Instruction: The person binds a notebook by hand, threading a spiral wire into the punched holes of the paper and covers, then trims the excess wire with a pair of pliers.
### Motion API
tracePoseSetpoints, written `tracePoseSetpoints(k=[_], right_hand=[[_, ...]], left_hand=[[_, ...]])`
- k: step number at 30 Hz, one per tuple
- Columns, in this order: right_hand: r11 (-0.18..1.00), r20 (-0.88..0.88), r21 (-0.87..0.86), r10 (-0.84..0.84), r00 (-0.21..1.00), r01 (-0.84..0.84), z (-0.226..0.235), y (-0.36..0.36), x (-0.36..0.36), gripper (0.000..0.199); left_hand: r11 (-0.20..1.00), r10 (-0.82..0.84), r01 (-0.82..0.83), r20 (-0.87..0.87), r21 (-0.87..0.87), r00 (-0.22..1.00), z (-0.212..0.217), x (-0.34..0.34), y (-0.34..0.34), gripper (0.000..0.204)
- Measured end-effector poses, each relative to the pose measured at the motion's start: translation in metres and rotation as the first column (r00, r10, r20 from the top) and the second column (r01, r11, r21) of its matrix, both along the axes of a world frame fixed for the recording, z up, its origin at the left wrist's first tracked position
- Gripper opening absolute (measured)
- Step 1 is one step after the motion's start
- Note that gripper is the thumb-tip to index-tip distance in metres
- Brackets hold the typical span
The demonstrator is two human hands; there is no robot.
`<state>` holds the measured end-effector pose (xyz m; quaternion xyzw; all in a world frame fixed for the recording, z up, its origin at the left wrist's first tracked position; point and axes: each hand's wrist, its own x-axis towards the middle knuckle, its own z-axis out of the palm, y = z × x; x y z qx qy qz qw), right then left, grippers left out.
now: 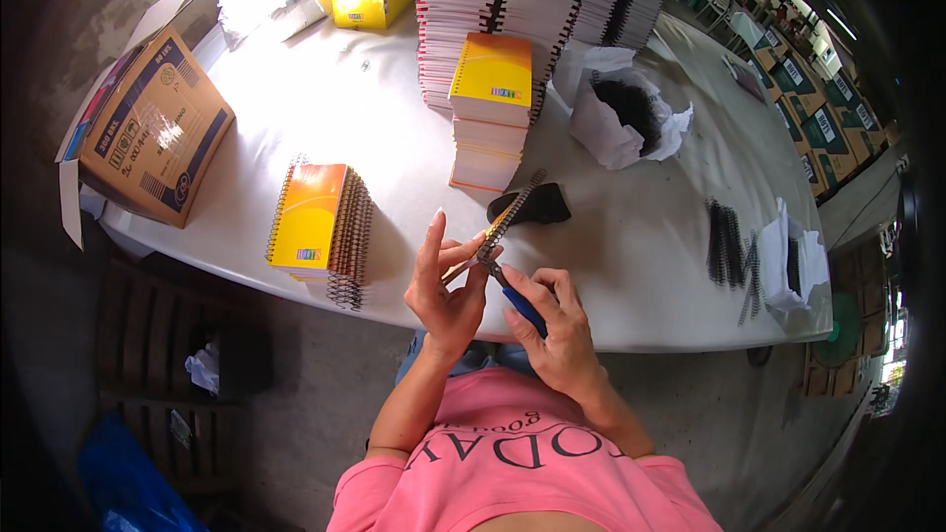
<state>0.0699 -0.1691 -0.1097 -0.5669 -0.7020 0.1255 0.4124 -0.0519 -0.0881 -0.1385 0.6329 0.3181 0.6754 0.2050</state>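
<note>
Head view, worktop (631,236): tall stacks of unbound notebooks (537,0) at the far edge, loose black spirals (727,243) to the right, one short finished spiral-bound stack (320,222) on the left — most binding judged undone. Left hand (445,286) pinches an orange notebook (498,227) edge-up over the near edge; right hand (557,325) is closed on blue-handled pliers (512,296) at its coil end.

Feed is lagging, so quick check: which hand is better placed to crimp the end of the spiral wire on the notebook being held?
Right. The right hand grips the blue-handled pliers, whose tip is already at the spiral wire end. The left hand is occupied steadying the notebook.
</note>
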Motion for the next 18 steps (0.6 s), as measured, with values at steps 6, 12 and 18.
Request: tracePoseSetpoints(k=[6, 12, 18], right_hand=[[0.661, -0.96, -0.252, -0.078, 0.27, -0.707, 0.002, -0.004, 0.01, 0.046], [0.985, -0.039, -0.102, -0.144, 0.989, 0.14, -0.008, -0.006, 0.023, 0.045], [0.554, 0.729, -0.245, -0.435, 0.528, 0.796, -0.049, -0.023, 0.096, 0.049]], left_hand=[[1.0, 0.001, -0.001, 0.004, -0.028, 1.0, -0.012, -0.002, -0.002, 0.077], [0.964, -0.004, 0.093, 0.337, -0.249, 0.942, -0.001, -0.008, 0.003, 0.077], [0.903, -0.084, 0.293, 0.539, -0.315, 0.838, 0.01, -0.034, -0.001, 0.038]])
